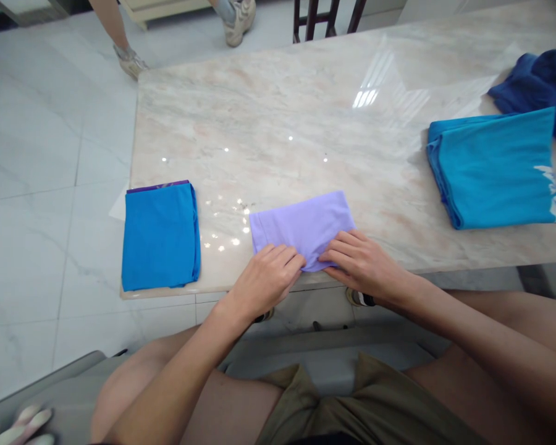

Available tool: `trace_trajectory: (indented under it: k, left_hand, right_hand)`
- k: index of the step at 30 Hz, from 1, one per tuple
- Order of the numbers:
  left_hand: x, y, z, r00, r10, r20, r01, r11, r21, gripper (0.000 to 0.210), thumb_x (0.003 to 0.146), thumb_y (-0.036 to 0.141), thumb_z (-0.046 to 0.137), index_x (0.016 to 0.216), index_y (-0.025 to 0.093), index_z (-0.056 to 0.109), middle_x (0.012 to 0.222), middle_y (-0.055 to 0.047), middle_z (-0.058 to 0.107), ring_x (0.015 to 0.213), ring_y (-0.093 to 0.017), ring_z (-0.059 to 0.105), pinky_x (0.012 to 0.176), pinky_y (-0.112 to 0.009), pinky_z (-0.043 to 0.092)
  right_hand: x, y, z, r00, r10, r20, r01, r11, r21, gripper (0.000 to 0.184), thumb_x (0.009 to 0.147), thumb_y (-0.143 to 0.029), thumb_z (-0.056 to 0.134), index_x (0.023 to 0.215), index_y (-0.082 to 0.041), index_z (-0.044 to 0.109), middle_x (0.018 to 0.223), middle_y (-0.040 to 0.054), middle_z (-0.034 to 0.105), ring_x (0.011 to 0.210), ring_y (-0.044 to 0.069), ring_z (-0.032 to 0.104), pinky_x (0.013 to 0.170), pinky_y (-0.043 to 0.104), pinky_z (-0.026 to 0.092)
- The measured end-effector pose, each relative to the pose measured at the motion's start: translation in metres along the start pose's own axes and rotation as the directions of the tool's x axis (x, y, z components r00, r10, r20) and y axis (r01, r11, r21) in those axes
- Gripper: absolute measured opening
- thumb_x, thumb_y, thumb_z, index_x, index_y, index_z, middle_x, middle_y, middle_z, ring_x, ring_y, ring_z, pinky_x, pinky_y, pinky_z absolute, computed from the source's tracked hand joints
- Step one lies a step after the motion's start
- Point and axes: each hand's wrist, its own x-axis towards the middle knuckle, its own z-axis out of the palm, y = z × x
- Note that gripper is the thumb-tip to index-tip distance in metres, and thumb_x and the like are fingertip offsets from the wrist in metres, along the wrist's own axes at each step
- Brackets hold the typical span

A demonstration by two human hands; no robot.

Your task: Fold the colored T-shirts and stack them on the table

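Gripping the lilac cloth [301, 222] by its near side with curled left hand [269, 275] and curled right hand [361, 261], at the edge of the marble-patterned table [269, 111]

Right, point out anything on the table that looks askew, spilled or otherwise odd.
The dark blue cloth at the right edge of view lies bunched up, unlike the folded turquoise cloth beside it. Nothing looks spilled.

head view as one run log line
left hand: on lilac cloth, near edge | right hand: same cloth, near edge | blue folded cloth: table, left | teal folded cloth: table, right
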Motion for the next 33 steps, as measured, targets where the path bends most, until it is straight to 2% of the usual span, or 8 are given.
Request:
trace_trajectory:
  k: [5, 8, 10, 13, 15, 21, 26, 33]
  left_hand:
    - [0.0, 0.005, 0.002, 0.999, 0.019, 0.027, -0.02, 0.999, 0.043, 0.014, 0.115, 0.013, 0.058, 0.106, 0.02, 0.067, 0.101, -0.005, 0.074, 0.09, -0.025, 0.067, 0.079, -0.039, 0.046]
    - [0.001, 0.008, 0.007, 0.999, -0.01, 0.05, 0.005, 0.994, 0.109, 0.004, 0.114, 0.022, 0.067, 0.111, 0.019, 0.067, 0.104, -0.006, 0.075, 0.095, -0.028, 0.069, 0.081, -0.042, 0.046]
    - [0.002, 0.009, 0.012, 0.998, -0.045, 0.053, 0.037, 0.987, 0.156, 0.011, 0.113, 0.028, 0.071, 0.114, 0.018, 0.067, 0.105, -0.007, 0.075, 0.098, -0.03, 0.069, 0.081, -0.043, 0.046]
    - [0.002, 0.009, 0.016, 0.996, -0.068, 0.056, 0.055, 0.976, 0.211, 0.002, 0.111, 0.019, 0.069, 0.112, 0.019, 0.067, 0.104, -0.007, 0.074, 0.097, -0.03, 0.069, 0.08, -0.044, 0.045]
    - [0.002, 0.009, 0.018, 0.996, -0.066, 0.06, 0.051, 0.972, 0.229, 0.008, 0.11, 0.012, 0.065, 0.108, 0.019, 0.067, 0.101, -0.007, 0.073, 0.096, -0.029, 0.069, 0.08, -0.043, 0.044]
    - [0.001, 0.007, 0.02, 0.998, -0.057, -0.01, 0.058, 0.984, 0.169, 0.015, 0.111, 0.009, 0.061, 0.106, 0.02, 0.069, 0.097, -0.005, 0.073, 0.094, -0.027, 0.068, 0.081, -0.041, 0.046]
    - [0.001, 0.009, 0.013, 0.998, -0.039, -0.055, 0.046, 0.99, 0.131, 0.018, 0.114, 0.01, 0.058, 0.106, 0.019, 0.071, 0.096, -0.005, 0.071, 0.091, -0.024, 0.066, 0.08, -0.039, 0.047]
    - [-0.003, 0.012, 0.007, 0.996, -0.017, -0.093, 0.027, 0.993, 0.113, 0.02, 0.116, 0.011, 0.056, 0.107, 0.018, 0.072, 0.098, -0.006, 0.071, 0.092, -0.024, 0.067, 0.082, -0.038, 0.051]
  right_hand:
    - [0.003, 0.001, -0.007, 1.0, -0.007, 0.0, 0.007, 0.996, -0.088, 0.019, 0.116, -0.019, 0.058, 0.104, -0.021, 0.073, 0.098, 0.009, 0.072, 0.095, 0.028, 0.059, 0.086, 0.041, 0.039]
    - [0.004, 0.003, -0.011, 1.0, -0.023, 0.015, 0.025, 0.994, -0.11, 0.024, 0.116, -0.015, 0.055, 0.098, -0.022, 0.07, 0.092, 0.0074, 0.069, 0.09, 0.027, 0.056, 0.084, 0.04, 0.038]
    - [0.003, 0.004, -0.014, 0.999, -0.039, 0.015, 0.041, 0.992, -0.121, 0.026, 0.116, -0.014, 0.054, 0.097, -0.022, 0.069, 0.091, 0.0068, 0.068, 0.088, 0.026, 0.054, 0.083, 0.04, 0.037]
    - [0.001, 0.006, -0.019, 0.997, -0.072, 0.015, 0.073, 0.99, -0.125, 0.026, 0.117, -0.012, 0.053, 0.098, -0.021, 0.068, 0.091, 0.0065, 0.067, 0.087, 0.025, 0.053, 0.082, 0.039, 0.036]
    - [0.0, 0.006, -0.019, 0.995, -0.095, 0.037, 0.099, 0.988, -0.121, 0.025, 0.117, -0.011, 0.052, 0.1, -0.021, 0.069, 0.093, 0.0068, 0.067, 0.087, 0.025, 0.053, 0.082, 0.039, 0.036]
    - [0.0, 0.003, -0.011, 0.997, -0.072, 0.031, 0.076, 0.983, -0.168, 0.019, 0.118, -0.028, 0.062, 0.103, -0.021, 0.07, 0.101, 0.0087, 0.07, 0.092, 0.027, 0.055, 0.084, 0.041, 0.04]
    - [0.001, 0.005, -0.009, 0.995, -0.094, 0.023, 0.097, 0.977, -0.192, 0.02, 0.116, -0.015, 0.058, 0.103, -0.022, 0.071, 0.1, 0.0079, 0.071, 0.093, 0.027, 0.056, 0.086, 0.042, 0.039]
    - [0.003, 0.004, -0.016, 0.995, -0.095, -0.039, 0.089, 0.987, -0.135, 0.021, 0.116, -0.014, 0.058, 0.101, -0.021, 0.071, 0.095, 0.007, 0.072, 0.092, 0.026, 0.057, 0.083, 0.04, 0.038]
